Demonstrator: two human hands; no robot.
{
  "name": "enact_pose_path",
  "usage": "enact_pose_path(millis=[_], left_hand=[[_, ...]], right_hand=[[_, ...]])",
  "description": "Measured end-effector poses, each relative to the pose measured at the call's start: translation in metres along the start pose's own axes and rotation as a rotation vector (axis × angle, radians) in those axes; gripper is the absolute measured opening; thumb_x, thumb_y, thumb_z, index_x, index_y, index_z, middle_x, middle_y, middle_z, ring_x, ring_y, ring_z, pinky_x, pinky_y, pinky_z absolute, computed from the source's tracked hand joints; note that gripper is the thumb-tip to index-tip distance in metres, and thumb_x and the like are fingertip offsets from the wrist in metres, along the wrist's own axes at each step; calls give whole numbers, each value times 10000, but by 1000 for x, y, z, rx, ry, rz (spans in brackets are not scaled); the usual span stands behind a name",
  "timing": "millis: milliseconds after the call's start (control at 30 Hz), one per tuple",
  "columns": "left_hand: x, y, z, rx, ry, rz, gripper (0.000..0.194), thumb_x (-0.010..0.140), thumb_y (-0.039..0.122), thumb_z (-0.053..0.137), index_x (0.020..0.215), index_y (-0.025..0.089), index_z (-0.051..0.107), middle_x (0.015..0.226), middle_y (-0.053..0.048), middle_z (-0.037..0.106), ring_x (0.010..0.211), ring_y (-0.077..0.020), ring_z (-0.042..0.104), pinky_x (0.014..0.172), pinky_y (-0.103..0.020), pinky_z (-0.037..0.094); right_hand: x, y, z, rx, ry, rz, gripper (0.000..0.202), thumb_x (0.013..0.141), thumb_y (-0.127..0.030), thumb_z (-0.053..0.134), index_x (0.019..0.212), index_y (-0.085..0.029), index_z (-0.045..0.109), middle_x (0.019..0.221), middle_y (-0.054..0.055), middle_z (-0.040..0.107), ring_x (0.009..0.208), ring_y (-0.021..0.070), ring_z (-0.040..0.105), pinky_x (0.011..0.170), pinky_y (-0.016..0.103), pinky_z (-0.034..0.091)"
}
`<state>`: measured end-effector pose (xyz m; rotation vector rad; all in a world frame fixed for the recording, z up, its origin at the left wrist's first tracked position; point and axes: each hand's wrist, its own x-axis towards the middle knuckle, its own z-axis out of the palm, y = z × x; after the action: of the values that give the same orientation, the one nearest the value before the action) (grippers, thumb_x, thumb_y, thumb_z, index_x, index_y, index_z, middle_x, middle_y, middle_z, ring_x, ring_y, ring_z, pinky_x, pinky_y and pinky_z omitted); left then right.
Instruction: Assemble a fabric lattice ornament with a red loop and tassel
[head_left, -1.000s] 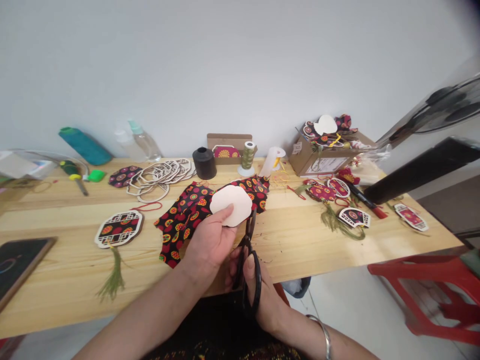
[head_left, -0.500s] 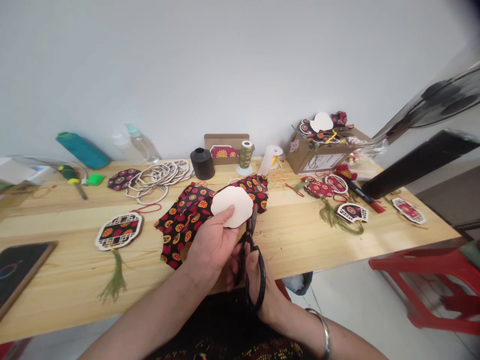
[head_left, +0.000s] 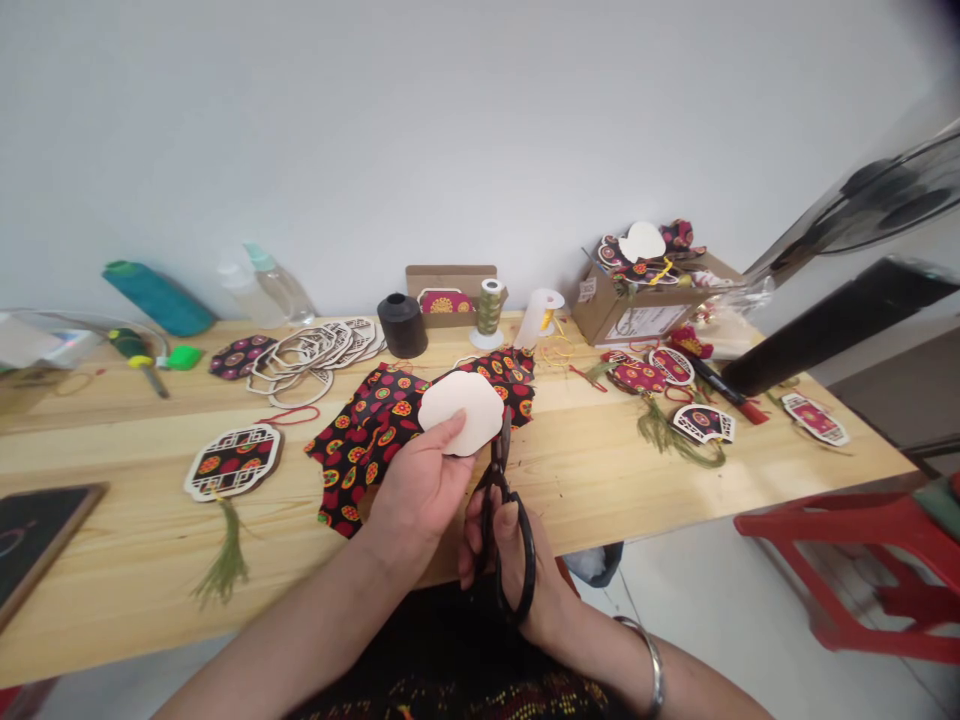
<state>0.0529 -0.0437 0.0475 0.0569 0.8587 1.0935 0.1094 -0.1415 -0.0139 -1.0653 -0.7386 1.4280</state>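
Observation:
My left hand (head_left: 424,475) grips a cream-coloured scalloped card piece (head_left: 469,408), its thumb pressed on the face and the other fingers hidden underneath. Dark fabric with red and yellow round motifs (head_left: 367,440) spreads behind and to the left of the card. In my right hand (head_left: 525,560) is a pair of black scissors (head_left: 501,480), thumb and fingers through the handle loops. The blades point away from me and stand slightly apart, right at the card's right edge. Whether fabric lies between the blades is hard to see.
Along the wall stand a black thread cone (head_left: 403,325), a green thread spool (head_left: 489,308) and a cardboard box (head_left: 637,310) of fabric pieces. Wooden frames (head_left: 315,350) lie back left, a tasselled ornament (head_left: 234,462) nearer. A phone (head_left: 37,540) is at far left, a red stool (head_left: 885,570) at right.
The scissors have tilted slightly and shifted a little to the right at the handles. The card stays in my left hand almost unmoved, and the whole view has drifted slightly.

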Motion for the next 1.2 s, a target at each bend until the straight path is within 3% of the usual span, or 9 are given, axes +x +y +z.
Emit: enact_pose_path(millis=[367,600,933,1200], left_hand=[[1,4,-6,-77,10,-15,568,830,-65,450,1343,179,473,1177,-134,670,925,-183,703,837,-283,566],[6,8,-16,-115,-44,-40,581,814,-71,472,1342,171,479,1187,-134,667,936,-189,701,863,-287,556],[4,14,-21,-112,-80,-57,548,810,-69,479,1314,145,504,1174,-143,669,900,-188,708,834,-276,575],[5,15,-22,-131,-55,-56,578,809,-74,465,1339,155,480,1220,-145,646,999,-213,680,906,-329,539]], right_hand=[[-2,10,-6,31,27,19,587,752,-755,471,844,-176,495,609,-62,445,437,62,469,392,189,394],[-4,8,-6,-13,37,35,603,714,-766,511,818,-172,512,568,-69,444,418,66,467,373,188,396],[-7,12,-7,-57,12,15,591,759,-745,478,851,-164,535,574,-58,456,427,64,470,381,180,392],[-8,14,-9,-100,15,4,587,766,-743,471,855,-166,539,564,-58,454,421,70,479,374,183,391]])
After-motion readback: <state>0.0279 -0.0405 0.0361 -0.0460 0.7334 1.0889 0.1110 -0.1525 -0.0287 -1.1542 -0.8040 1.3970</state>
